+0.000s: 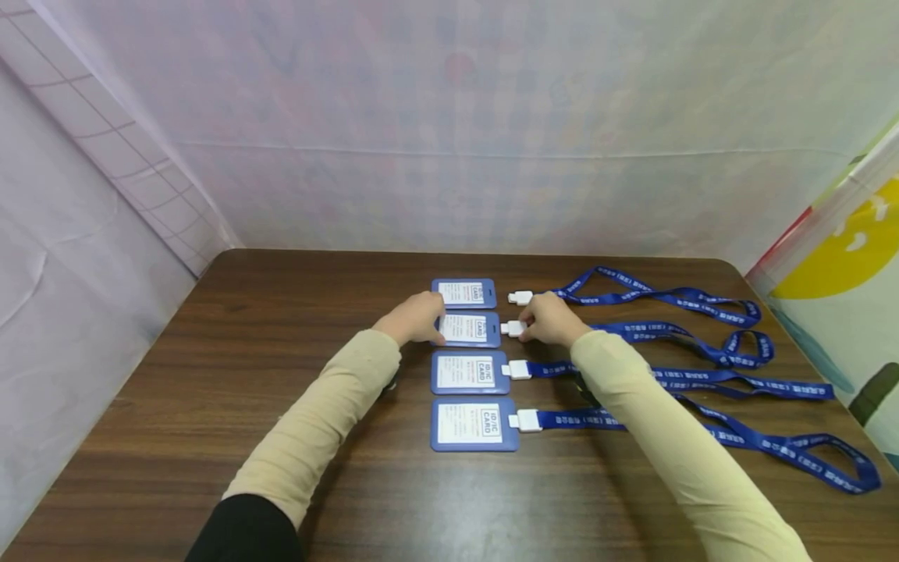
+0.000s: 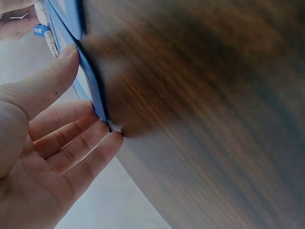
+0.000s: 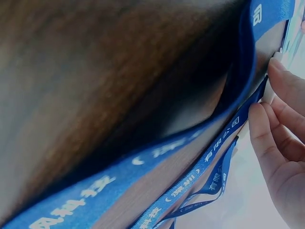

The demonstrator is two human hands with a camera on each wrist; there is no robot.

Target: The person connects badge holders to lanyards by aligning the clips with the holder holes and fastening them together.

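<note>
My left hand (image 1: pixel 419 318) holds the left end of a blue ID card holder (image 1: pixel 469 329), second from the back. In the left wrist view the thumb lies at one edge of this holder (image 2: pixel 91 81) and the fingertips at the opposite edge. My right hand (image 1: pixel 552 318) pinches the white plastic clip (image 1: pixel 515 329) of a blue printed lanyard (image 1: pixel 642 332). That clip's tip is right at the holder's slotted end. In the right wrist view the thumb and fingers close round the white clip (image 3: pixel 268 90), with the lanyard strap running away from it.
Behind lies another card holder (image 1: pixel 463 293), apart from its lanyard clip (image 1: pixel 520 297). Nearer me, two holders, one in the third row (image 1: pixel 470 372) and one in front (image 1: pixel 474 425), have clips at their slotted ends. Straps stretch right across the brown table (image 1: pixel 316 289). White cloth (image 1: pixel 421 172) hangs behind.
</note>
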